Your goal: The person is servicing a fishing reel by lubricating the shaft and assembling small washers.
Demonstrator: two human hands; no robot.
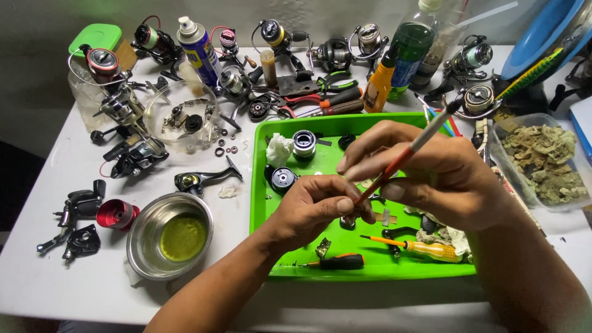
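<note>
Both forearms reach in from the lower edge and meet over the middle of a bright green tray (271,203). The left hand (314,206) is curled palm-inward, its fingers bent and pressed together around a small part that is almost wholly hidden in the grip; what kind of part it is cannot be told. The right hand (431,172) sits just above and to the right, knuckles up, thumb and first fingers pinching a thin paintbrush (407,153) like a pen. The brush has a red-orange handle that turns grey toward its upper end, and it slants from upper right down to lower left, its lower tip going in at the left hand's fingertips. On the tray floor below the hands lie a yellow-handled screwdriver (425,248) and a black-and-orange screwdriver (339,262); nearer the tray's far side stand a silver spool (304,143) and a round black reel part (283,179), beside a crumpled white tissue (279,150). Left of the tray, on the white table (55,271), a steel bowl (143,237) holds yellowish liquid, with a red spool (117,214) close by. Fishing reels (333,54) crowd the table's far edge around a blue spray can (198,52).
</note>
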